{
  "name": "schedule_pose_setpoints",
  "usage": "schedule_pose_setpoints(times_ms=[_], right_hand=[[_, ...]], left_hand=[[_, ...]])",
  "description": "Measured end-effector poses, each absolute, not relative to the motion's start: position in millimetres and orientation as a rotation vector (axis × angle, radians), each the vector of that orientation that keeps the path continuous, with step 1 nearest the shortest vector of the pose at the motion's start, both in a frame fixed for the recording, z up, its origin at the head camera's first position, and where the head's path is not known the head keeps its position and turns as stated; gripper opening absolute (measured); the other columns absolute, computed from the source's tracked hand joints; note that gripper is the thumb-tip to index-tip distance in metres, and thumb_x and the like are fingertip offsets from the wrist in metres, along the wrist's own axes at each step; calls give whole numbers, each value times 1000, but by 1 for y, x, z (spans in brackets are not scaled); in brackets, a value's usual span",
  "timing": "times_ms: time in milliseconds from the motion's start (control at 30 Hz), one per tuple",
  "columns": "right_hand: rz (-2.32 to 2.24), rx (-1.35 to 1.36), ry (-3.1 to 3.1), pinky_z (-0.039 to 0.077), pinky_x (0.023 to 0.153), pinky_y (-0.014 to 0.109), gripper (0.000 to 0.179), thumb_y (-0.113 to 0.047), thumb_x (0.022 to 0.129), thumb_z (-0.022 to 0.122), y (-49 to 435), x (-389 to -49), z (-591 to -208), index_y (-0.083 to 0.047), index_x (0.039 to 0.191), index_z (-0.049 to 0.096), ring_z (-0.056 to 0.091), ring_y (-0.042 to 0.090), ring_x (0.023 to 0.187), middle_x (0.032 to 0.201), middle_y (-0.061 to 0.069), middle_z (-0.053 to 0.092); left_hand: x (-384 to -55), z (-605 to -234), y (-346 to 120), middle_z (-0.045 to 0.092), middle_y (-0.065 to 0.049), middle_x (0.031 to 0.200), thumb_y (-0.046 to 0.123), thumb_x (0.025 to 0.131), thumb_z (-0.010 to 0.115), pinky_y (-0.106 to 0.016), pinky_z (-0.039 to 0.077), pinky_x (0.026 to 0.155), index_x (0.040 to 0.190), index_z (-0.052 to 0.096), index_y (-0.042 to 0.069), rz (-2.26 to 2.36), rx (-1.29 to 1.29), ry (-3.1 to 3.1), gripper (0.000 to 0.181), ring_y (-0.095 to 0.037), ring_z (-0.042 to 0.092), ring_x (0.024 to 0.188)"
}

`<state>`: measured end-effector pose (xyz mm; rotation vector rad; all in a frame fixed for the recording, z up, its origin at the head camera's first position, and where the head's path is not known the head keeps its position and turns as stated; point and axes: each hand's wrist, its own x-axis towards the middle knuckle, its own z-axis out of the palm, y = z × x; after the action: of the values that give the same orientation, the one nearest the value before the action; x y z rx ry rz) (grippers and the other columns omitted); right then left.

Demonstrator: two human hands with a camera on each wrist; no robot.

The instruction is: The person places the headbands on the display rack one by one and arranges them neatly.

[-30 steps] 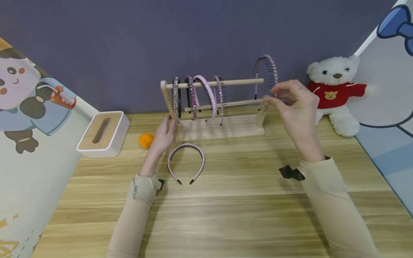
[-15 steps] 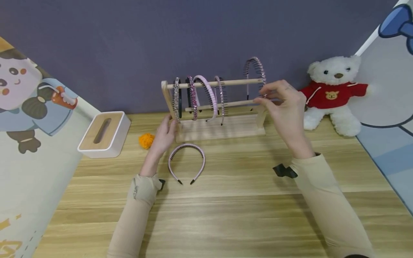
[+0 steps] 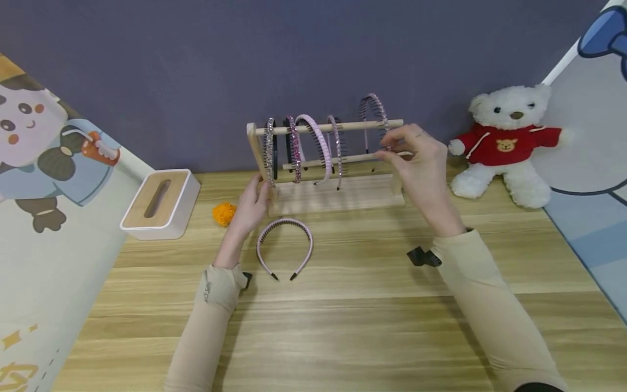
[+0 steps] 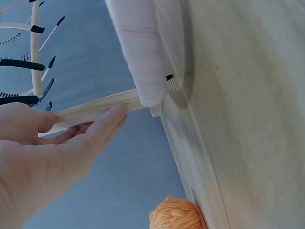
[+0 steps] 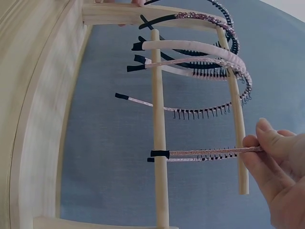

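A wooden headband rack (image 3: 338, 196) stands at the back of the table, with two horizontal rods. My right hand (image 3: 421, 169) pinches a thin pink braided headband (image 5: 205, 152) with comb teeth between thumb and fingers. Its band loops around both rods near their free right end. At the rack's other end, my left hand (image 3: 251, 207) grips the left upright (image 4: 93, 109). A silver sparkly headband (image 3: 269, 152), a magenta one (image 3: 295, 152), a pale pink one (image 3: 320, 141) and a slim pink one (image 3: 337, 147) hang further left, with black bands partly hidden.
A lilac toothed headband (image 3: 284, 220) lies on the table before the rack. Beside my left hand sits an orange yarn ball (image 3: 223, 214). A white tissue box (image 3: 152, 201) is further left; a white teddy bear (image 3: 511, 144) in red sits at the right.
My right hand has moved left with the pink headband, bringing it from beyond the rod ends to around the rods. The left hand stays on the upright.
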<state>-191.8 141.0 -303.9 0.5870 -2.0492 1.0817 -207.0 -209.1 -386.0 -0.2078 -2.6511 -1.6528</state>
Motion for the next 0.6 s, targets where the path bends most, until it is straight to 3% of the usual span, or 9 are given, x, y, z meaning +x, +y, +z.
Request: schedule_pose_setpoints(times_ms=[333, 600], right_hand=[[1082, 600, -2090, 52, 74, 2, 23, 9, 82, 88, 134, -193, -310, 5, 100, 73, 77, 31, 83, 97, 18, 72], [1038, 593, -2114, 49, 74, 0, 24, 4, 83, 89, 129, -195, -316, 4, 102, 74, 77, 30, 82, 96, 17, 71]], left_hand=[[-208, -387, -209, 50, -30, 150, 20, 119, 37, -54, 56, 110, 161, 36, -2, -1675, -229, -2643, 48, -48, 58, 131], [-207, -387, -209, 45, -29, 155, 19, 119, 36, -54, 56, 110, 161, 35, -3, -1678, -231, -2639, 48, -47, 56, 136]])
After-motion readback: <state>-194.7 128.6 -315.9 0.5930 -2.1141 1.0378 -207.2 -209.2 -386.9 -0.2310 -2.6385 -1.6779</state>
